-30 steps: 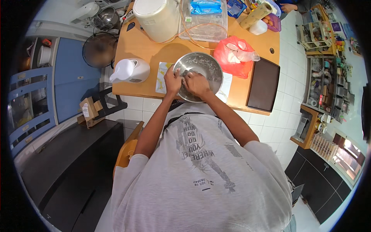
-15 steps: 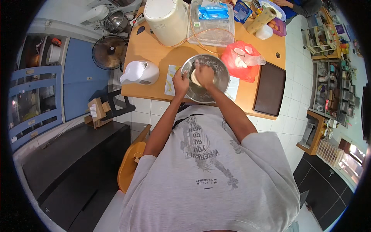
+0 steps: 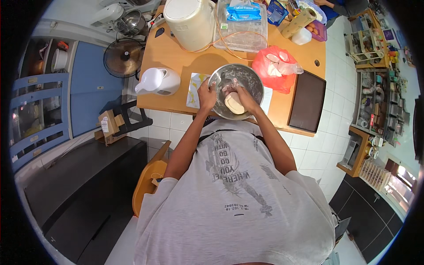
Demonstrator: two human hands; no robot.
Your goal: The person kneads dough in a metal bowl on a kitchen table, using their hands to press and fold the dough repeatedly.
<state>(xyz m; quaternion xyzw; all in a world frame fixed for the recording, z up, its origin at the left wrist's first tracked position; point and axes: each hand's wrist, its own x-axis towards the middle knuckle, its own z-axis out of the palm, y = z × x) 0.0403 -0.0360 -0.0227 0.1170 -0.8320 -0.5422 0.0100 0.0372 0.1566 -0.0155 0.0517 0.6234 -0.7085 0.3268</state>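
A pale, rounded lump of dough (image 3: 235, 104) lies in the near part of a metal mixing bowl (image 3: 255, 84), whose inner wall is smeared with white residue. At the bowl's left rim, my left hand (image 3: 206, 93) is closed around the edge. My right hand (image 3: 240, 92) is inside the bowl, just beyond the dough, with its fingers apart and some residue on them. Whether its lower edge touches the dough is hard to make out. Under the bowl, white and yellow sheets (image 3: 194, 90) stick out on the wooden table (image 3: 190, 57).
A white electric kettle (image 3: 160, 81) stands left of the bowl. To the right are a red plastic bag (image 3: 276, 70) and a dark baking tray (image 3: 308, 101). Behind sit a cream appliance (image 3: 190, 26), an orange cord (image 3: 238, 33) and a clear plastic box (image 3: 258, 37).
My right hand has turned and opened off the dough. The dough has shifted toward me and shows more fully. My left hand keeps its hold on the rim.
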